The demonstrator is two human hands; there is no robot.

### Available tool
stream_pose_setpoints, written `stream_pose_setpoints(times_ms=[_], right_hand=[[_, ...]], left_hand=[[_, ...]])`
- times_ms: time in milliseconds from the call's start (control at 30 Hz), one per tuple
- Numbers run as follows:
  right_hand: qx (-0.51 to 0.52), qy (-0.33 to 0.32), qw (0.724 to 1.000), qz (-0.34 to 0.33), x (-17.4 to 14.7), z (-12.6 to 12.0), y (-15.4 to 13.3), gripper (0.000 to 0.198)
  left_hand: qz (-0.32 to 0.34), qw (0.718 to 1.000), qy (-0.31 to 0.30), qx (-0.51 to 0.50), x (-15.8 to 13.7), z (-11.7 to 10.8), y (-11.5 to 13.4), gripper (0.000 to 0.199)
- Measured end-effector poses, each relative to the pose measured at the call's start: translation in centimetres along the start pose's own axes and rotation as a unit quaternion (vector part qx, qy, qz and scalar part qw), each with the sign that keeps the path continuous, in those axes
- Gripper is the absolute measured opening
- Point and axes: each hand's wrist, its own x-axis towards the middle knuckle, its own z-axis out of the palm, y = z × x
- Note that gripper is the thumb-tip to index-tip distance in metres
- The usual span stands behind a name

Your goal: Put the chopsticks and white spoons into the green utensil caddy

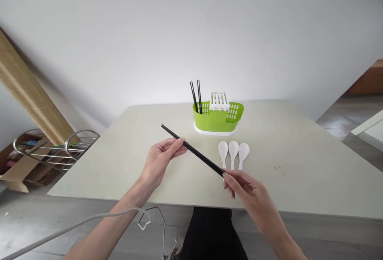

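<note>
Two chopsticks (203, 157), black and laid side by side, slant between our hands above the bench (299, 140), the far ends pointing up and to the left. Our left hand (160, 158) is closed to a pinch, thumb over fingers, gripping the sticks a little way in from those far ends. Our right hand (249, 190) is pinched too, thumb and fingers closed on the near ends. Just beyond it we see three white spoons (233, 149) lying in a row on the bench, bowls away from us and handles toward us. The right hand hides part of the handles, and we cannot tell whether it touches them.

Farther back, near the wall (179, 36), we have the green basket (215, 121) on its white base (215, 133). Four more black sticks (199, 97) stand in its left compartment, leaning a little left, and a white slatted rack (219, 101) sits over its middle. Off to our left, beside the bench, a metal shelf (49, 154) stands with a long board (36, 92) resting on it.
</note>
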Motion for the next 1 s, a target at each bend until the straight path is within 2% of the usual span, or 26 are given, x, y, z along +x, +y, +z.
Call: stream_pose_setpoints(times_ms=[167, 300, 600, 1000], right_hand=[[-0.014, 0.027, 1.0, 0.0, 0.1, -1.0, -0.2, 0.044], [-0.024, 0.019, 1.0, 0.001, 0.3, -1.5, -0.2, 0.042], [-0.015, 0.023, 0.999, -0.041, 0.3, -1.2, -1.2, 0.039], [-0.016, 0.038, 0.998, -0.043, -0.3, -1.3, -1.8, 0.04]], left_hand=[[0.005, 1.0, -0.014, 0.001, 0.2, 1.0, 0.6, 0.034], [0.017, 1.0, -0.014, 0.004, 0.4, 1.4, 0.3, 0.034], [-0.003, 1.0, -0.003, -0.004, 1.3, 1.6, 0.5, 0.038], [-0.005, 1.0, -0.02, 0.015, 1.3, 1.3, 0.4, 0.042]])
